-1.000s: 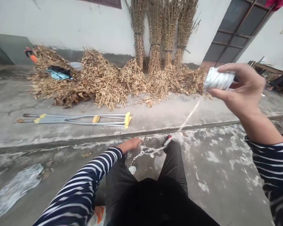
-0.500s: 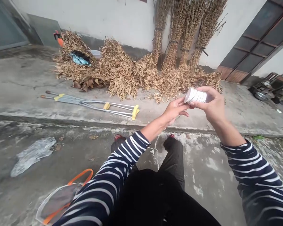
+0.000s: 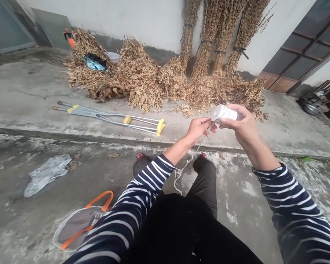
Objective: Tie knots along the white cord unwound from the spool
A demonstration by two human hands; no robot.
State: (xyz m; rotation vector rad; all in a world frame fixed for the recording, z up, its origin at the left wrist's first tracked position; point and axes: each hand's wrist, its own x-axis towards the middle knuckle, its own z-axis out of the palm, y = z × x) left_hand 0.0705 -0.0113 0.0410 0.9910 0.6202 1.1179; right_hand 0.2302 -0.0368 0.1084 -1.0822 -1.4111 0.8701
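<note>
My right hand (image 3: 244,123) is wrapped round a white cylinder (image 3: 226,113) that looks like a spool or a small cup; thin dark lines cross its side. The cylinder lies tilted, its wider end facing left. At that end my left hand (image 3: 199,129) has thumb and forefinger pinched together, with the other fingers loosely curled. A pale, crinkled string (image 3: 189,160) hangs below the left hand and trails down between my legs. Its upper end is hidden at the fingers.
Crutches with yellow pads (image 3: 115,118) lie on the raised concrete step. Behind them are heaps of dried plants (image 3: 144,79), with tied bundles (image 3: 205,47) against the wall. A plastic sheet (image 3: 48,174) and an orange-handled clear bag (image 3: 77,225) lie on the lower ground.
The white cylinder has turned slightly in my right hand, and the lines across it look different. My left hand has shifted slightly left and down; more string shows beneath it.
</note>
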